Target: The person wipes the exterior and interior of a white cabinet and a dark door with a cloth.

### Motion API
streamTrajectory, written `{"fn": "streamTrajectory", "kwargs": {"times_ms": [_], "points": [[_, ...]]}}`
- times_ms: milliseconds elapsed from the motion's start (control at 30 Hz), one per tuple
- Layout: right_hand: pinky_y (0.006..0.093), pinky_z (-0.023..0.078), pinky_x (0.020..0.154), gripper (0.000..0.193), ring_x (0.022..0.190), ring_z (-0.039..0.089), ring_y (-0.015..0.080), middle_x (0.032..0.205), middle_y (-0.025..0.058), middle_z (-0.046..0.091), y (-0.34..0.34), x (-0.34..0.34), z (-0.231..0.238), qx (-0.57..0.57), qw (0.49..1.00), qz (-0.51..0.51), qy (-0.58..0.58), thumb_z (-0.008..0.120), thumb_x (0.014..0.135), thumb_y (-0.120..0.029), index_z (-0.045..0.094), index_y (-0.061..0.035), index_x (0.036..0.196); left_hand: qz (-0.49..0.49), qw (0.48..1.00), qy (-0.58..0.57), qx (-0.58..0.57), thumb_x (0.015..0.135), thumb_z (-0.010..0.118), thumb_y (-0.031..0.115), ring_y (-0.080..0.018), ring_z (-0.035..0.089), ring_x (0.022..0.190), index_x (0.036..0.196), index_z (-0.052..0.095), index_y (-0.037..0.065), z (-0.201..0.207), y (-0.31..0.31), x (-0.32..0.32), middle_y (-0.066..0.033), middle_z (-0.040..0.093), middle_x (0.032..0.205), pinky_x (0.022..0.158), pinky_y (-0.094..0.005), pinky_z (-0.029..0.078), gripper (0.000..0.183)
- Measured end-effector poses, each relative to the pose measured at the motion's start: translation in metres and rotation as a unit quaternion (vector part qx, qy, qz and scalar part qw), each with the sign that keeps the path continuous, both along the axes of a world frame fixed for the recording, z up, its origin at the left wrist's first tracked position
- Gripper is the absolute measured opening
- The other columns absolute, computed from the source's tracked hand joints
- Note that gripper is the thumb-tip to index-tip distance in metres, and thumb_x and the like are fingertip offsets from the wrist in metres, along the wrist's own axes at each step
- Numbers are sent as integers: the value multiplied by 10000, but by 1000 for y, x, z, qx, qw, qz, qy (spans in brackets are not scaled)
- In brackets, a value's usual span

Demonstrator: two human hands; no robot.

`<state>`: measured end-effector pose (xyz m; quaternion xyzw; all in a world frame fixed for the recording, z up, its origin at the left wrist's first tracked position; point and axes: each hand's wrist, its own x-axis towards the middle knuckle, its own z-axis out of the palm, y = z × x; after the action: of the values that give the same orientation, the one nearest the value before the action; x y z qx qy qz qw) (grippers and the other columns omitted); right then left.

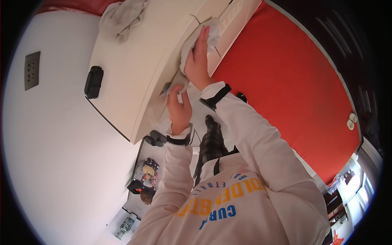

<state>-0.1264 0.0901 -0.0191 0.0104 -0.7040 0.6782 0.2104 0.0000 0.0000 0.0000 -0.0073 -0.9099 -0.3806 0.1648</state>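
Observation:
A pale grey-white cloth (187, 52) is bunched against the front of a cream cabinet (151, 61), near its upper edge. My right hand (198, 67) lies over this cloth and grips it, with the fingers stretched along it and the cabinet front beneath. Lower and to the left, my left hand (179, 109) has its fingers curled close to the cabinet's front. A small grey piece (165, 88) shows by its fingertips; what the fingers hold, if anything, I cannot make out.
On the cabinet top lie another grey cloth (122, 19) and a black case (94, 82). A wall socket (32, 70) is at left. A large red surface (281, 85) spreads to the right, with pale slippers (351, 121) at its edge. Dark slippers (155, 139) rest beyond the cabinet's corner.

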Motion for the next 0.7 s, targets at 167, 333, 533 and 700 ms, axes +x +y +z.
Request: {"fn": "streamTrajectory", "kwargs": {"times_ms": [167, 333, 533, 700], "points": [[533, 138, 1141, 779, 1419, 100, 499, 1558, 296, -32, -37, 38, 10, 42, 994, 9, 97, 419, 816, 25, 68, 10, 1512, 17, 999, 45, -5, 831, 586, -31, -340, 622, 843, 1077, 573, 2, -1, -32, 46, -162, 648, 950, 724, -382, 494, 248], [488, 58, 1166, 731, 1451, 29, 427, 1571, 262, -44, -87, 93, 19, 4, 996, 4, 88, 332, 831, 46, 21, 63, 1492, 71, 988, 134, 27, 836, 581, -64, -255, 622, 710, 1052, 568, -22, 4, -87, 116, -170, 647, 860, 624, -272, 478, 220], [449, 61, 1171, 656, 1467, 14, 396, 1578, 251, -41, -119, 141, 32, -58, 997, 16, 42, 370, 946, -74, 50, 29, 1511, 95, 967, 199, 130, 883, 448, -87, -174, 597, 760, 1147, 451, -4, 31, -136, 150, -164, 583, 1010, 658, -248, 474, 276], [443, 61, 1173, 655, 1465, -8, 402, 1571, 267, -54, -144, 168, 50, 9, 999, 25, 41, 382, 967, -112, 40, 43, 1504, 108, 946, 192, 236, 933, 468, 24, -281, 463, 1210, 1404, 231, -34, 19, -160, 128, -234, 368, 1373, 991, -373, 401, 530]]}}
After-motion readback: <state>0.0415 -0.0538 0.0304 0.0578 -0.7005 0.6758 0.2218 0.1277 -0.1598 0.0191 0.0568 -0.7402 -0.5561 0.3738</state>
